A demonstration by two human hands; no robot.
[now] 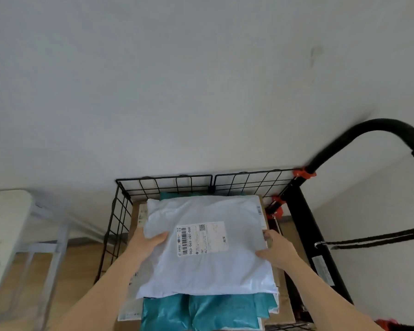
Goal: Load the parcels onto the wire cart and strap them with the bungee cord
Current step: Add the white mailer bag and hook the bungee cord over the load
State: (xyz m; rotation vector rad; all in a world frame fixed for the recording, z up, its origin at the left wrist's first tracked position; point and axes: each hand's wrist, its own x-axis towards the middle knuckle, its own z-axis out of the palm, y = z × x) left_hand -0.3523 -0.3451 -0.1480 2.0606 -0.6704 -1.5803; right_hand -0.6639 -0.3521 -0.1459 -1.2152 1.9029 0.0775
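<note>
From the head camera, looking down, both hands hold one white parcel (208,249), a soft plastic mailer with a printed shipping label (201,238) facing up. The left hand (146,242) grips its left edge, thumb lying on top and the fingers hidden beneath. The right hand (276,252) grips the right edge, thumb pressed on the top face and the fingers curled round the rim. The parcel therefore spans the gap between the two hands, roughly level, its far end reaching toward the back of the wire cart (165,185). It lies on top of the stack already in the cart. Teal parcels (201,311) show from under its near edge, and a sliver of teal also shows at the far edge. Brown cardboard boxes (283,304) stick out below on both sides. The cart's black mesh walls stand behind and to the left of the load. Its black padded handle (368,130) arches up at the right, fixed with orange clamps (302,173). A black bungee cord (373,238) stretches from the frame's right edge to the cart's right post, well apart from both hands. A white table (5,223) stands at the left over a wooden floor (81,259).
</note>
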